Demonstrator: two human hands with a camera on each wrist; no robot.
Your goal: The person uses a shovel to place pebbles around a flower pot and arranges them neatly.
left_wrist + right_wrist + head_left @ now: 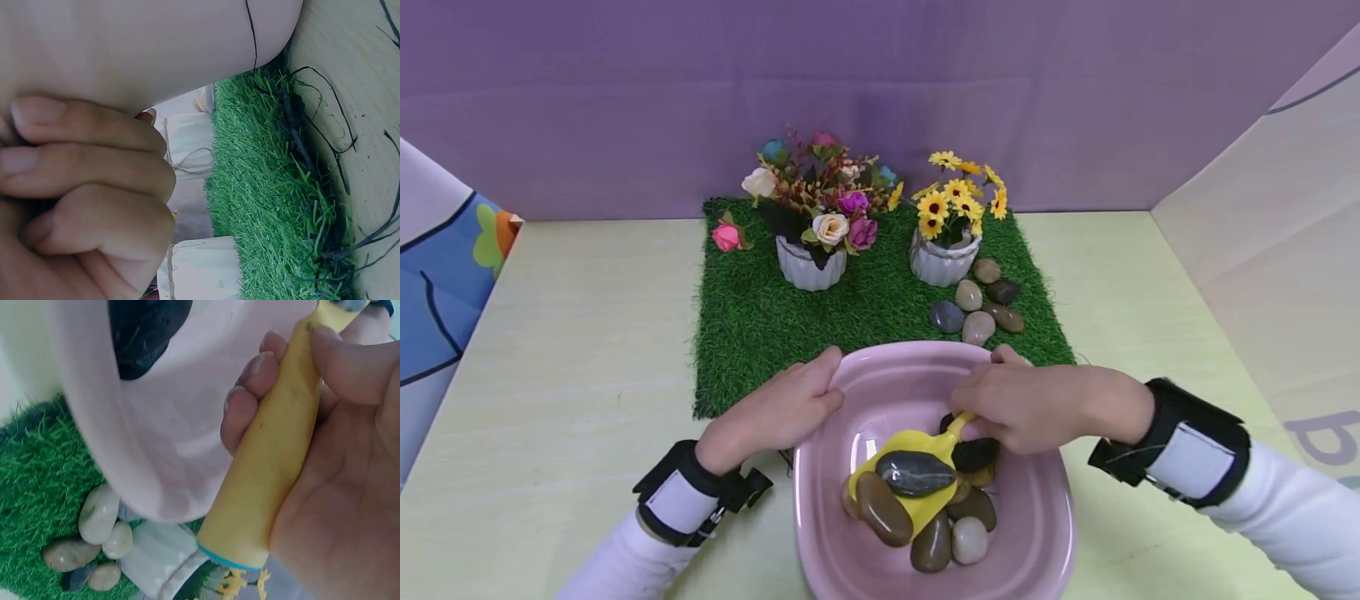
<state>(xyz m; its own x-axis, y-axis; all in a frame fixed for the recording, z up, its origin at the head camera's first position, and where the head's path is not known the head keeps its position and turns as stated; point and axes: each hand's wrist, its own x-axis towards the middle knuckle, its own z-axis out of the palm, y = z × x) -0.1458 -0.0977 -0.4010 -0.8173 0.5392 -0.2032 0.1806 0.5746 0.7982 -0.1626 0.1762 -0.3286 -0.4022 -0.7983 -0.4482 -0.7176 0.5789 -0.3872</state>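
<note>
One basin point(898, 387), low centre: left hand point(782, 408) grips rim point(800, 500), right hand point(1015, 408) scoop point(917, 442); two pots point(811, 268), six stones point(978, 327) on grass point(842, 321); pale table point(587, 350), purple backdrop point(880, 58).

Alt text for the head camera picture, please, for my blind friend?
A person's right hand holds a yellow shovel among stones in a pink basin; the left hand grips it. Behind, potted flowers stand on artificial grass.

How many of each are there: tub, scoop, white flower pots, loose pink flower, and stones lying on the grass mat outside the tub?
Pink tub: 1
Yellow scoop: 1
White flower pots: 2
Loose pink flower: 1
Stones on the mat: 6
Total: 11
</note>
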